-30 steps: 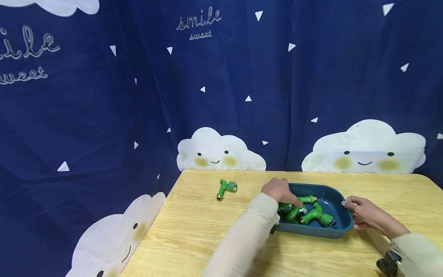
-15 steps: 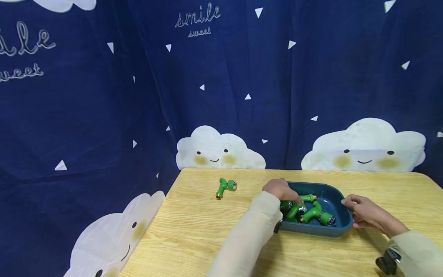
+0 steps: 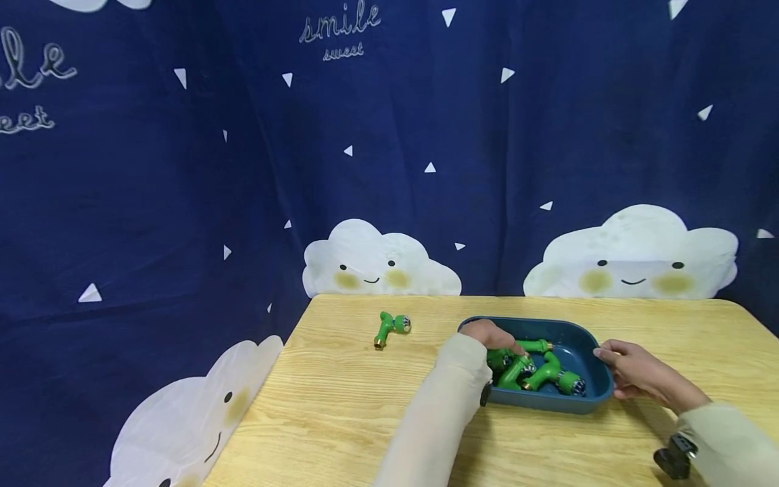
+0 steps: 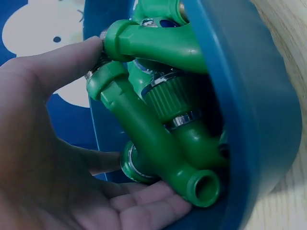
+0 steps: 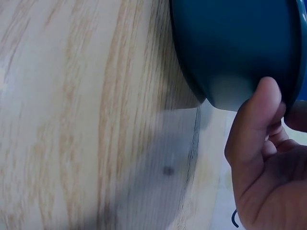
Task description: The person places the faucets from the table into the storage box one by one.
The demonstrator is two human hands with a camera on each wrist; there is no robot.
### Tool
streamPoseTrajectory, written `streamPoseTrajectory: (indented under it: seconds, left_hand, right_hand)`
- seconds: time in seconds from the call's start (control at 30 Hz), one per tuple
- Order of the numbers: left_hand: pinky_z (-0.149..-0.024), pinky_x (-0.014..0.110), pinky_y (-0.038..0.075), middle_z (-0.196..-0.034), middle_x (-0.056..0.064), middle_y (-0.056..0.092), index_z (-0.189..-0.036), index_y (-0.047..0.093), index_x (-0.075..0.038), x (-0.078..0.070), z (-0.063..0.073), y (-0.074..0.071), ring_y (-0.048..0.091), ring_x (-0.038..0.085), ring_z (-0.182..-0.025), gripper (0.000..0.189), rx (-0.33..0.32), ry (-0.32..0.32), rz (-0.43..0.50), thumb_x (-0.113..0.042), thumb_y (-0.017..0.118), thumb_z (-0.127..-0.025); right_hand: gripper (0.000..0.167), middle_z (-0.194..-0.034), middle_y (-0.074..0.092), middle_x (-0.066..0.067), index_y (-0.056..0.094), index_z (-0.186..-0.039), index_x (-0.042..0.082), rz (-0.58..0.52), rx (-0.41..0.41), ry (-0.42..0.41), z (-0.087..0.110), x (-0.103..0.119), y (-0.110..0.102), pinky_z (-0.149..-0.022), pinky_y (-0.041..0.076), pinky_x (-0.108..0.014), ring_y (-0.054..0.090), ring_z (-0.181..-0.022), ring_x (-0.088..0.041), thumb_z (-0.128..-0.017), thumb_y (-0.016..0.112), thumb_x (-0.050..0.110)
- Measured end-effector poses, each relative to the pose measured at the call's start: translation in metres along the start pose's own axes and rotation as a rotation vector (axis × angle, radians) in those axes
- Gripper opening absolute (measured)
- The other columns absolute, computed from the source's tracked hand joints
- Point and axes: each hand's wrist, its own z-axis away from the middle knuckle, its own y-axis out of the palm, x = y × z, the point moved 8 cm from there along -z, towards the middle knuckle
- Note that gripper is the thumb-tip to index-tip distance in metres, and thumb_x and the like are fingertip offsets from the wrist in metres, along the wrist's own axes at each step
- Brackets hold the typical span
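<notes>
A dark blue plastic bin (image 3: 550,404) stands on the table with several green taps inside, some with ribbed knobs and chrome rings. My left hand (image 3: 489,333) reaches over its left end. In the left wrist view, the left thumb and fingers hold one green tap (image 4: 144,129) at a slant, its open spout end towards the lower right. Another tap (image 4: 160,45) lies just above it, near the thumb tip. My right hand (image 3: 642,373) grips the bin's right end, thumb and fingers pinching the rim. Parts of the taps are hidden behind the left hand and bin wall.
One more green tap (image 3: 388,329) with a brass threaded end lies alone on the wooden table (image 3: 328,399), left of the bin. A dark blue curtain (image 3: 389,162) with clouds hangs behind the table and along its left side.
My left hand has dipped lower into the bin, and the tap at its fingertips has tilted more upright. The right hand keeps its grip on the rim. The head view has shifted slightly.
</notes>
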Motion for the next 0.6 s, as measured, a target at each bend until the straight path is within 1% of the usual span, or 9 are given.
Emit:
streamPoseTrajectory:
  seconds: [0.07,0.13,0.3,0.43,0.6]
  left_hand:
    - [-0.111,0.029,0.044,-0.155,-0.008,0.044,-0.150,0.042,-0.027,-0.0006,-0.0042,0.0019,0.043,0.014,-0.143,0.077,0.037,0.006,0.017,-0.059,0.068,-0.085]
    - [-0.111,0.029,0.043,-0.156,-0.008,0.042,-0.151,0.041,-0.028,-0.0006,-0.0074,0.0031,0.042,0.014,-0.144,0.077,0.069,-0.001,0.027,-0.058,0.067,-0.086]
    - [-0.110,0.030,0.044,-0.158,-0.009,0.039,-0.152,0.038,-0.030,-0.0005,-0.0093,0.0056,0.041,0.013,-0.144,0.078,0.128,-0.040,0.035,-0.058,0.067,-0.086]
    - [-0.110,0.029,0.044,-0.158,-0.010,0.038,-0.153,0.037,-0.030,-0.0013,-0.0096,0.0063,0.041,0.013,-0.144,0.078,0.139,-0.053,0.033,-0.058,0.067,-0.086]
    - [-0.110,0.030,0.043,-0.159,-0.010,0.037,-0.153,0.036,-0.031,-0.0026,-0.0112,0.0062,0.041,0.013,-0.144,0.078,0.141,-0.042,0.031,-0.058,0.067,-0.086]
  right_hand:
    - [0.029,-0.075,0.053,-0.001,0.047,-0.101,0.000,0.003,0.004,-0.011,0.0000,0.0015,0.0005,-0.055,0.055,-0.028,0.060,-0.062,-0.013,-0.109,0.032,0.024]
    - [0.029,-0.075,0.052,-0.001,0.047,-0.100,0.000,0.006,0.006,-0.019,-0.0001,0.0024,0.0009,-0.055,0.054,-0.027,0.058,-0.061,-0.013,-0.109,0.032,0.023]
    - [0.029,-0.074,0.053,-0.001,0.047,-0.100,0.000,-0.001,0.017,-0.014,-0.0006,0.0004,0.0023,-0.055,0.054,-0.028,0.059,-0.061,-0.013,-0.109,0.032,0.023]
    - [0.029,-0.074,0.054,-0.001,0.047,-0.101,0.000,-0.007,0.021,-0.008,-0.0013,-0.0009,0.0019,-0.056,0.054,-0.028,0.059,-0.061,-0.013,-0.109,0.033,0.024]
    - [0.028,-0.076,0.055,-0.002,0.047,-0.103,0.001,-0.018,0.022,0.004,-0.0024,-0.0016,0.0004,-0.056,0.055,-0.028,0.060,-0.062,-0.013,-0.109,0.033,0.023]
